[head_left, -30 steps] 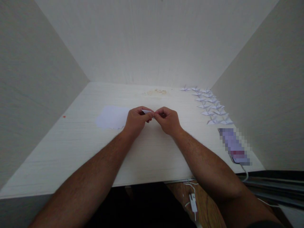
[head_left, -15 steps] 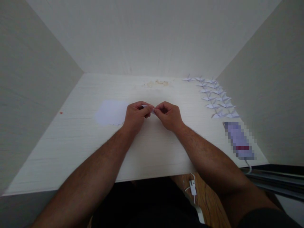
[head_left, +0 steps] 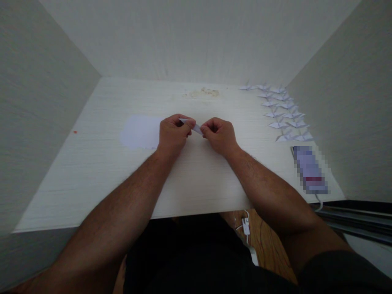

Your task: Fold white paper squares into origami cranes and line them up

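Between my two hands, over the middle of the white table (head_left: 202, 179), is a small folded piece of white paper (head_left: 197, 128). My left hand (head_left: 174, 130) pinches its left part between thumb and fingers, and a pointed end shows above the thumb. With thumb and forefinger, my right hand (head_left: 219, 132) grips the paper's right end. The finer folds are partly hidden by my fingers. Beside my left hand lies a flat stack of white paper sheets (head_left: 139, 132), its right side covered by that hand.
Several white folded paper cranes (head_left: 280, 112) stand in rows at the back right. A blurred-out phone (head_left: 310, 169) with a cable (head_left: 319, 202) lies near the right edge. Walls enclose the table's back and sides. Below hangs a white plug adapter (head_left: 246, 226).
My hands have moved slightly apart, so more of the folded paper shows between them. The whole view has shifted, with the table now higher in the picture.
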Available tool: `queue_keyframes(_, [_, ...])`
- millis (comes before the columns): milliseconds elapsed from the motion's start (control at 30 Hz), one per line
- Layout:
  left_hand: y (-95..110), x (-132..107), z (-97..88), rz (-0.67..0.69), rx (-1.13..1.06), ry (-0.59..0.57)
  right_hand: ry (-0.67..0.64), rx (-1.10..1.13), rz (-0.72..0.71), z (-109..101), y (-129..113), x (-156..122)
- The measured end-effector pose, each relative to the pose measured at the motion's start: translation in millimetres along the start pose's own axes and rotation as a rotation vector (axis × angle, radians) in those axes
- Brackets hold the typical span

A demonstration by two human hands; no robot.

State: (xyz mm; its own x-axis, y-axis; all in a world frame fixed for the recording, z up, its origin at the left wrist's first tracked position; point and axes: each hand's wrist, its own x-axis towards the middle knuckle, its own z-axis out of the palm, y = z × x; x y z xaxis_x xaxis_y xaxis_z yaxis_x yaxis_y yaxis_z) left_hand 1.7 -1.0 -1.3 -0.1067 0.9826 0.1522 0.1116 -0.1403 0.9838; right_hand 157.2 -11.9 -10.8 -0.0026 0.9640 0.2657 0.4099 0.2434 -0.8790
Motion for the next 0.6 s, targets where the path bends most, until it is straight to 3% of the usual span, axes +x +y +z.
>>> queue_keyframes(367, [-4.5, 0.7, -0.4, -0.022, -0.026, -0.001, -0.017, 0.058, 0.001, 4.1, 5.7, 3.6])
queue_keyframes(600, [-4.2, -0.1, 2.4, -0.115, -0.214, -0.163, -0.022, 0.2, 0.04, 6.7, 5.7, 3.5])
